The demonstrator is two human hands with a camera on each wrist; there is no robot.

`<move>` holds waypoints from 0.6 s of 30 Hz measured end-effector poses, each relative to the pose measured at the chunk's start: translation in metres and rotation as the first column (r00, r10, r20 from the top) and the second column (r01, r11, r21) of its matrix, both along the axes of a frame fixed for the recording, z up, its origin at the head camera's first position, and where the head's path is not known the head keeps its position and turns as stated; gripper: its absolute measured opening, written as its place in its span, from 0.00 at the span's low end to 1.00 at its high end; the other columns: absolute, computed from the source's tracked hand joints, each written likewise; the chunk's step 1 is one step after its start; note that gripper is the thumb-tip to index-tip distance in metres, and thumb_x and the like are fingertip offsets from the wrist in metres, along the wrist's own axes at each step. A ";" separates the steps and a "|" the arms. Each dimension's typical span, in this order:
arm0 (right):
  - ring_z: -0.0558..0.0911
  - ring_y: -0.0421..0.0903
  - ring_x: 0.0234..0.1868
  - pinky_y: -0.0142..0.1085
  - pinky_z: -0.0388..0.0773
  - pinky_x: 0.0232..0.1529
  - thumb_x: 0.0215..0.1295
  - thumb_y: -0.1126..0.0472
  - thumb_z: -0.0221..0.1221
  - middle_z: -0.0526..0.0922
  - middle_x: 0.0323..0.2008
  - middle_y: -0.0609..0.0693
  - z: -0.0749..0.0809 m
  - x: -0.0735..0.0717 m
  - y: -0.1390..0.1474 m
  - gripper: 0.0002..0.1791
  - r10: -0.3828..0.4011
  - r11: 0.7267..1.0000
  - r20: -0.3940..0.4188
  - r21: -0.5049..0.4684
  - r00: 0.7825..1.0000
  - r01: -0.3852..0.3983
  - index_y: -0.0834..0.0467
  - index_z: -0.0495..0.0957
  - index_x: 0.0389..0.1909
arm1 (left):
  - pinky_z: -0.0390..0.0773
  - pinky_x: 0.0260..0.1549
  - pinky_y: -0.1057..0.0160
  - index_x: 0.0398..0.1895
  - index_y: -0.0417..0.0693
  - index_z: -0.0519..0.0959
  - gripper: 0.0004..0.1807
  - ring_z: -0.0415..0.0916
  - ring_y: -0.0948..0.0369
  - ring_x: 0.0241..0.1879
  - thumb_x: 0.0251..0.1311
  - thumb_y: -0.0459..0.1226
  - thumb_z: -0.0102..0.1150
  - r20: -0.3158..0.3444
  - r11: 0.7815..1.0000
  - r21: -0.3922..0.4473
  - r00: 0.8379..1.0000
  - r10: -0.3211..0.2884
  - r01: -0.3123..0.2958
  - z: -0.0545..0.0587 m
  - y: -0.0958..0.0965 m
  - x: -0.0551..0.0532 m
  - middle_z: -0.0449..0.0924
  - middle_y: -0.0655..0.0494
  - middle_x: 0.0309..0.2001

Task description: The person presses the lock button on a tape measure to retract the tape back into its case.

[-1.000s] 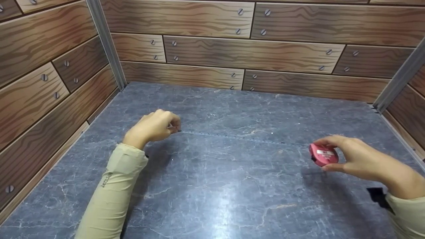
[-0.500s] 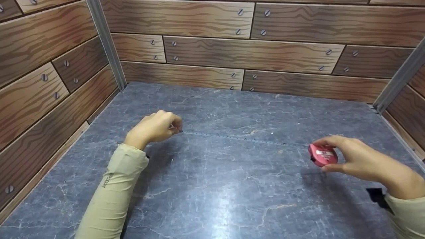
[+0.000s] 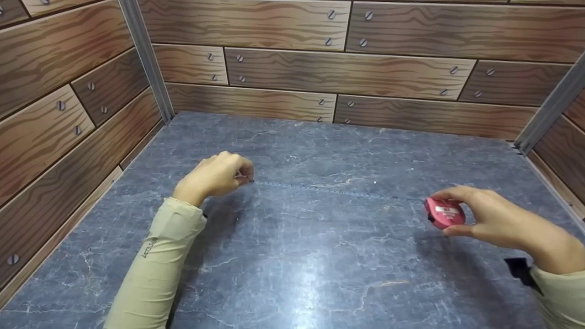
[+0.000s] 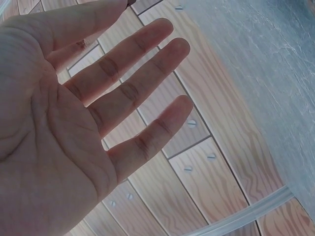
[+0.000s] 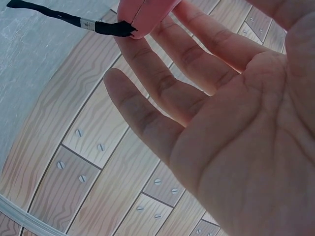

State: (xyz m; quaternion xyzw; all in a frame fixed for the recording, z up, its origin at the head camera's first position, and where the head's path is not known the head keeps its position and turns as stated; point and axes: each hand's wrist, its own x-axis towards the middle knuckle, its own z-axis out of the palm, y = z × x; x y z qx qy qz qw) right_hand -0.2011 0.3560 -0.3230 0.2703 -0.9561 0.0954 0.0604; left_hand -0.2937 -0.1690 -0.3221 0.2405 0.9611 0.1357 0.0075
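Note:
A pink tape measure [image 3: 445, 220] is held at the right between the thumb and fingers of my right hand [image 3: 496, 217]. Its thin pale blade [image 3: 320, 188] stretches left across the head view, above the tabletop. At the blade's far end, my left hand [image 3: 215, 174] pinches the tip between thumb and index finger. In the left wrist view the other fingers [image 4: 147, 93] are spread and loose, and the blade's tip is barely visible at the top edge. The right wrist view catches the bottom of the pink case [image 5: 145, 17] with a black wrist strap [image 5: 59, 17] hanging from it.
A dark blue marbled tabletop [image 3: 283, 256] lies under both hands. Wood-patterned walls [image 3: 283, 68] with printed screws enclose it at the back and sides, with grey metal posts [image 3: 148, 59] in the corners.
My left hand has drifted slightly to the right with the blade's tip, so the visible blade is a little shorter. The right hand and the case stay almost still.

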 end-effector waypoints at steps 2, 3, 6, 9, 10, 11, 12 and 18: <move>0.87 0.53 0.51 0.49 0.85 0.52 0.52 0.57 0.82 0.89 0.53 0.54 0.000 0.000 0.000 0.37 -0.001 1.000 0.002 0.002 1.000 0.001 0.63 0.82 0.62 | 0.83 0.44 0.43 0.39 0.56 0.88 0.10 0.84 0.55 0.40 0.66 0.31 0.61 -0.001 1.000 -0.003 1.000 -0.004 0.004 0.000 0.001 0.000 0.90 0.57 0.41; 0.87 0.53 0.51 0.49 0.85 0.52 0.52 0.57 0.82 0.89 0.53 0.54 0.000 0.000 0.000 0.37 -0.003 1.000 0.005 0.003 1.000 0.003 0.63 0.82 0.62 | 0.83 0.44 0.42 0.39 0.56 0.88 0.10 0.85 0.55 0.40 0.66 0.31 0.61 0.000 1.000 -0.003 1.000 -0.006 0.006 0.000 0.001 0.000 0.90 0.57 0.42; 0.87 0.54 0.51 0.49 0.84 0.52 0.52 0.57 0.82 0.89 0.53 0.54 0.001 0.000 -0.001 0.36 -0.009 1.000 0.015 0.004 1.000 0.009 0.63 0.82 0.63 | 0.83 0.45 0.42 0.40 0.55 0.88 0.10 0.85 0.54 0.42 0.67 0.31 0.61 0.002 1.000 -0.004 1.000 -0.013 0.013 0.000 0.002 0.000 0.91 0.56 0.44; 0.87 0.56 0.52 0.50 0.84 0.53 0.53 0.57 0.82 0.89 0.53 0.55 0.001 0.000 -0.001 0.36 -0.014 1.000 0.028 0.003 1.000 0.014 0.63 0.81 0.63 | 0.84 0.46 0.41 0.41 0.55 0.88 0.09 0.86 0.53 0.43 0.68 0.31 0.61 0.003 1.000 -0.005 1.000 -0.015 0.015 0.000 0.003 0.001 0.91 0.55 0.46; 0.87 0.56 0.52 0.51 0.84 0.53 0.53 0.57 0.82 0.89 0.53 0.55 0.001 0.000 -0.001 0.36 -0.015 1.000 0.030 0.002 0.999 0.015 0.63 0.81 0.63 | 0.84 0.46 0.41 0.41 0.55 0.89 0.09 0.86 0.53 0.43 0.68 0.32 0.62 0.003 1.000 -0.006 1.000 -0.015 0.015 0.000 0.003 0.001 0.91 0.55 0.46; 0.87 0.57 0.52 0.51 0.84 0.53 0.53 0.57 0.82 0.89 0.53 0.56 0.001 0.000 -0.001 0.37 -0.016 1.000 0.033 0.003 0.999 0.015 0.63 0.81 0.63 | 0.84 0.46 0.41 0.41 0.55 0.89 0.09 0.86 0.53 0.43 0.68 0.32 0.62 0.003 1.000 -0.006 1.000 -0.015 0.015 0.000 0.004 0.001 0.91 0.55 0.46; 0.87 0.58 0.52 0.51 0.84 0.53 0.53 0.57 0.82 0.89 0.53 0.56 0.001 0.000 -0.001 0.37 -0.016 1.000 0.037 0.003 0.999 0.016 0.63 0.81 0.63 | 0.84 0.46 0.41 0.41 0.55 0.89 0.09 0.86 0.53 0.43 0.69 0.32 0.61 0.002 1.000 -0.007 1.000 -0.016 0.016 0.000 0.004 0.001 0.91 0.55 0.46; 0.87 0.56 0.52 0.51 0.84 0.53 0.53 0.57 0.82 0.89 0.53 0.54 0.001 0.000 -0.002 0.37 -0.014 1.000 0.030 0.000 0.999 0.014 0.63 0.81 0.63 | 0.85 0.45 0.43 0.41 0.56 0.89 0.10 0.86 0.54 0.42 0.69 0.32 0.61 0.003 0.999 0.004 0.999 -0.036 0.036 0.001 0.006 0.002 0.91 0.55 0.46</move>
